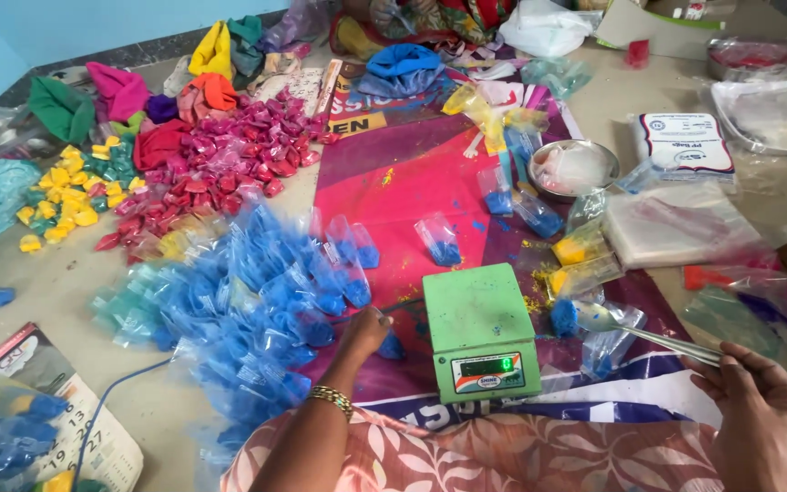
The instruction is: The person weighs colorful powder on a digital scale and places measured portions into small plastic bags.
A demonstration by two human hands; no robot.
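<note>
My left hand (pixel 365 332), with a gold bangle at the wrist, is closed on a small plastic packet of blue powder (pixel 392 346) just left of the green weighing scale (pixel 480 328), at the edge of a big heap of blue powder packets (pixel 257 292). My right hand (pixel 762 410) grips the handle of a metal spoon (pixel 635 330) whose bowl hovers over a blue powder lump (pixel 564 317) and an open plastic bag (pixel 608 346) right of the scale. The scale's platform is bare.
Heaps of pink packets (pixel 239 159) and yellow packets (pixel 66 196) lie at the far left. A steel bowl (pixel 574 168), yellow powder bags (pixel 580 260), a stack of plastic sheets (pixel 676 223) and coloured cloths (pixel 211 68) surround the pink mat (pixel 393 182). A calendar (pixel 66 410) lies near left.
</note>
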